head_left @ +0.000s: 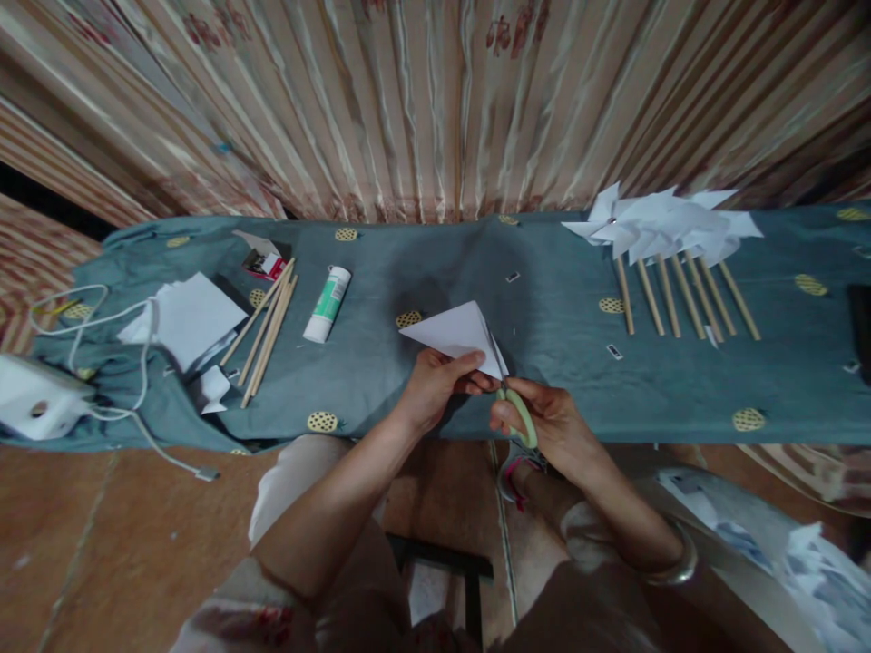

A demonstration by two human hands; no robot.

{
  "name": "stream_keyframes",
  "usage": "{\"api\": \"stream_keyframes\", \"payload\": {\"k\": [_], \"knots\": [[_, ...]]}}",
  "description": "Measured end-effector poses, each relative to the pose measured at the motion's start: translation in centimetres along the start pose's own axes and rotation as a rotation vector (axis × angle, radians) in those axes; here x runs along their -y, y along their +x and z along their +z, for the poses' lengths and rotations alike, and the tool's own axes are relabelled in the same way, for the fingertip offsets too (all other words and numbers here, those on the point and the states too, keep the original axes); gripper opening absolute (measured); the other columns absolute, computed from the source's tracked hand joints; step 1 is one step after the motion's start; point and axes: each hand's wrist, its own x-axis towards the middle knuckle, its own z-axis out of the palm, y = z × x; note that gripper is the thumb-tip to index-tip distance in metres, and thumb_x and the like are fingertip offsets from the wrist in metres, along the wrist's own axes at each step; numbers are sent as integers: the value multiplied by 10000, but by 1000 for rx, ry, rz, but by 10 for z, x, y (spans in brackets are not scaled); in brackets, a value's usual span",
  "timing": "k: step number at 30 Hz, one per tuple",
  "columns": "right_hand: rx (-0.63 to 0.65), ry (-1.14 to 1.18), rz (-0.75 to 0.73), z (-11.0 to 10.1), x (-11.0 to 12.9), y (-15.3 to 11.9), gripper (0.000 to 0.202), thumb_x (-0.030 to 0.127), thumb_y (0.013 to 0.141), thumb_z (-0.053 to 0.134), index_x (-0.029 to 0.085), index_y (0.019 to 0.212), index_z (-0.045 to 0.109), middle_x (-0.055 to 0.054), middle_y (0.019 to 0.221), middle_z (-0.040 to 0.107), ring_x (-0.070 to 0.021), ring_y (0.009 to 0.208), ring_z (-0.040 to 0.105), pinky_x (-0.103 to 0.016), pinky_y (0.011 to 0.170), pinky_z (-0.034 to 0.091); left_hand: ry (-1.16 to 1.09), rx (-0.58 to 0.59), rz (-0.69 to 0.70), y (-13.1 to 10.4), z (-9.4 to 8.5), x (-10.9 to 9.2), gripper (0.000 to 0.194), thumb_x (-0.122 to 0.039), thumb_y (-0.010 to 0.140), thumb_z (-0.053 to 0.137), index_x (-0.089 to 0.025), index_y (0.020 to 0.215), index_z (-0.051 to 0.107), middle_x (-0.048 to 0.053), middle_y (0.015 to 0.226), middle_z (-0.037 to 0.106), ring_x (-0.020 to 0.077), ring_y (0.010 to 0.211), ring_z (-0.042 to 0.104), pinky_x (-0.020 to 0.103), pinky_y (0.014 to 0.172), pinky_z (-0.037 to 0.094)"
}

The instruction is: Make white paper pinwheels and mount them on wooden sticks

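My left hand (435, 385) pinches a folded sheet of white paper (453, 331), a triangle in shape, above the near part of the table. The thumb lies on top of the paper and the fingers are under it. In my right hand (544, 422) is a pair of scissors (521, 417) with pale green handles, the fingers closed around them. Their blades are at the right edge of the paper, close to the left fingertips, where a narrow strip stands apart from the rest. Most of the blade length is hidden by the paper.
A green-and-white glue stick (327, 304), wooden sticks (269, 336), a small red box (265, 261) and stacked white paper (194, 317) lie on the left. Several paper pinwheels (667, 231) on sticks lie at the right. A white cable (146, 363) runs over the table's left front edge.
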Motion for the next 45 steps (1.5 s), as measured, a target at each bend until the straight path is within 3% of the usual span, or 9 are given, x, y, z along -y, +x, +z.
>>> {"api": "stream_keyframes", "payload": {"k": [6, 10, 20, 24, 33, 45], "knots": [[-16, -12, 16, -2, -1, 0, 457, 622, 625, 749, 193, 773, 701, 16, 594, 595, -100, 510, 527, -232, 500, 485, 49, 7, 12, -1, 1, 0, 262, -340, 619, 766, -115, 582, 636, 19, 506, 614, 60, 416, 487, 189, 433, 361], [-16, -23, -2, -2, 1, -1, 442, 619, 635, 741, 188, 716, 682, 7, 604, 603, -107, 529, 546, -227, 505, 483, 51, 58, 5, -1, 1, 1, 275, -361, 613, 774, -110, 608, 664, 38, 574, 654, 57, 424, 482, 201, 436, 347], [-45, -8, 18, -3, 2, -3, 435, 605, 623, 757, 194, 609, 614, 16, 556, 587, -102, 511, 532, -231, 515, 485, 77, 77, 10, -1, 2, 4, 245, -343, 633, 754, -123, 609, 650, -5, 496, 589, 47, 395, 425, 202, 420, 277], [-37, -36, -19, -4, 3, -3, 432, 604, 661, 731, 197, 594, 601, 17, 538, 579, -103, 503, 528, -232, 508, 481, 90, 75, -2, -2, 3, 6, 252, -355, 633, 756, -130, 601, 647, -31, 441, 531, 49, 384, 405, 209, 425, 272], [-96, 39, 16, -1, 0, -3, 462, 631, 591, 764, 194, 605, 616, 17, 521, 604, -93, 472, 520, -218, 459, 448, 96, 91, 6, 0, 2, 7, 278, -368, 631, 757, -115, 618, 642, -22, 483, 560, 41, 393, 408, 204, 414, 266], [-120, 40, -11, 0, -4, -1, 441, 608, 627, 753, 195, 581, 604, 14, 511, 601, -92, 458, 510, -219, 448, 434, 119, 98, -4, -1, 4, 7, 277, -362, 647, 743, -119, 629, 612, -43, 432, 524, 39, 374, 396, 199, 410, 267]]}}
